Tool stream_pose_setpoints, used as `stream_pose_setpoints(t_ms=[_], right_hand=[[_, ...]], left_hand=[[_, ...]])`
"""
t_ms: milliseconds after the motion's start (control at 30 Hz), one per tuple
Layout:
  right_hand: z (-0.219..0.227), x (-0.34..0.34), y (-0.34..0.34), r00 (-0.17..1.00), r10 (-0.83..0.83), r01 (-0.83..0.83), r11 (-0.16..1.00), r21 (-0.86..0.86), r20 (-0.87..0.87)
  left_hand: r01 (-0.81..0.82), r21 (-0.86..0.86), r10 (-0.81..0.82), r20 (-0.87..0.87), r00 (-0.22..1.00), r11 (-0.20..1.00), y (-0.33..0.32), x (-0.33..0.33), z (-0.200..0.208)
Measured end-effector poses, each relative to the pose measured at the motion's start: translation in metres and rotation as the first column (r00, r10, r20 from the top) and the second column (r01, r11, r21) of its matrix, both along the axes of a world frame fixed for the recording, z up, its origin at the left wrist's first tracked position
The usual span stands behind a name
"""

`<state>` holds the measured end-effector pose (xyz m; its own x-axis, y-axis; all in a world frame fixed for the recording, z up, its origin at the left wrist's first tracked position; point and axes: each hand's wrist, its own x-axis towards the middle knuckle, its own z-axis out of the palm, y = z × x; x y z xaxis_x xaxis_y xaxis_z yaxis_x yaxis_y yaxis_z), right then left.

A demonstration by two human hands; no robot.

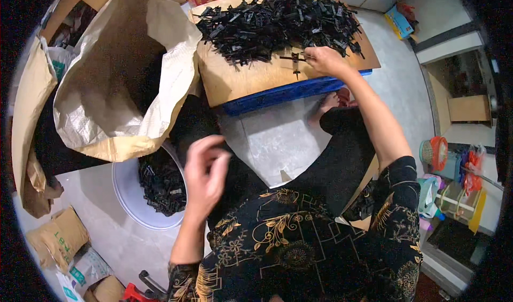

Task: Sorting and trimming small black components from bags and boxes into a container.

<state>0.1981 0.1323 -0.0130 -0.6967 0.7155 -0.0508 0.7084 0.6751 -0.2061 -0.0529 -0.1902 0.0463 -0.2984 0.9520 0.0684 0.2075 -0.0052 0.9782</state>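
A big pile of small black plastic parts (278,27) covers the far half of a wooden board (230,85). At the pile's near right edge, my right hand (326,60) pinches one cross-shaped black plastic part (295,59) by its end, over the board. My left hand (206,174), blurred by motion, is above my left thigh, its thumb and curved fingers apart with nothing visible between them. Just left of it stands a white bucket (124,198) partly filled with more black parts (160,187). A large open paper-lined sack (179,69) rises behind the bucket.
Beneath the board is a blue crate (278,97). Brown packages (59,235) lie on the floor at lower left. To the right are a rack with baskets and bags (459,195) and a blue box (398,23). A foot (326,105) rests near the crate.
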Motion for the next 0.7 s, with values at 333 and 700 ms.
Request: stream_pose_setpoints(t_ms=[333,700], right_hand=[[0.042,-0.016,-0.131,0.871,-0.075,-0.197,0.853,-0.484,-0.486],[0.004,-0.008,-0.193,0.791,-0.27,-0.043,0.871,-0.489,-0.55]], left_hand=[[0.418,-0.017,-0.095,0.965,0.245,0.908,0.104,0.046,-0.056],[0.427,-0.002,-0.184,0.901,0.394,0.904,0.093,0.059,-0.073]])
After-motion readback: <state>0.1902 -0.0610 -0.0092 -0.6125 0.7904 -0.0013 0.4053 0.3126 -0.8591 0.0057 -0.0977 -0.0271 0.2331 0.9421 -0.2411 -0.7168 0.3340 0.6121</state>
